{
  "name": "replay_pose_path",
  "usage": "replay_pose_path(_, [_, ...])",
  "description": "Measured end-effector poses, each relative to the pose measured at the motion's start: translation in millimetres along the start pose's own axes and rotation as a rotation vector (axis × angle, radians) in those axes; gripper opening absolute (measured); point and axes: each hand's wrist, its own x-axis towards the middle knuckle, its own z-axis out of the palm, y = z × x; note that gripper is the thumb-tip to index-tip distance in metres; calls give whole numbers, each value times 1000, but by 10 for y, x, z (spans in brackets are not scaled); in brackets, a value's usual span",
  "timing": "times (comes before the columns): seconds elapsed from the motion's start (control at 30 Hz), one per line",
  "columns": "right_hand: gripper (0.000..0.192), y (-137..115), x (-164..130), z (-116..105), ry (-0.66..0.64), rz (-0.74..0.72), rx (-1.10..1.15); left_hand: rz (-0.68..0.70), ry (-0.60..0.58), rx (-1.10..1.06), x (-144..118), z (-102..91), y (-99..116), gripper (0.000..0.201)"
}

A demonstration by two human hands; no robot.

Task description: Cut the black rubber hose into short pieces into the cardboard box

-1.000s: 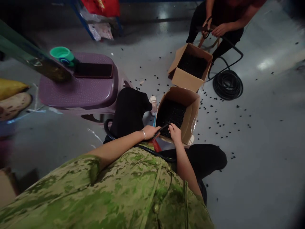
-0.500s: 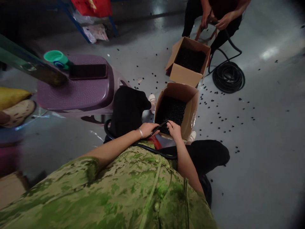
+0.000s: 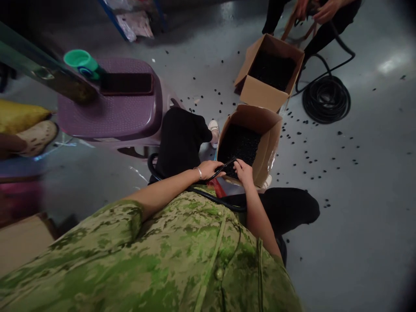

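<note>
My left hand [image 3: 210, 169] is closed round a thin black hose [image 3: 216, 174], which slants up to the right over the near edge of an open cardboard box [image 3: 264, 162]. At the upper end of that length my right hand [image 3: 243, 172] is closed, thumb and fingers pinched at the hose tip; the exact contact is too small to make out. Small black pieces [image 3: 242, 141] cover the inside of the box below both hands. More black hose [image 3: 214, 199] runs across my lap and curls round by my left knee.
A second cardboard box [image 3: 264, 93] of black pieces stands just beyond, near a seated co-worker's hands [image 3: 326, 11]. A hose coil [image 3: 326, 99] and scattered black bits lie on the floor. Left, a purple stool [image 3: 110, 119] carries a green cup [image 3: 81, 63] and a phone [image 3: 126, 83].
The view has shifted, so the surroundings appear a little further right and mostly higher. Both hands keep nearly the same place over the box, with the hose still between them.
</note>
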Motion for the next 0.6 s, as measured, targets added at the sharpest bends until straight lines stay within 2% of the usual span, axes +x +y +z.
replay_pose_path(0.13, [46,-5,-5,8,-4,12,31,14,-4,-162,41,50,-98,46])
replay_pose_path(0.27, [46,10,0,33,0,36,16,-44,-44,-230,60,59,-114,38])
replay_pose_path(0.43, [44,18,-4,37,0,13,-35,-64,9,-19,26,35,23,26])
replay_pose_path(0.6, [44,15,-18,31,9,-11,-57,-55,-5,115,14,17,107,29])
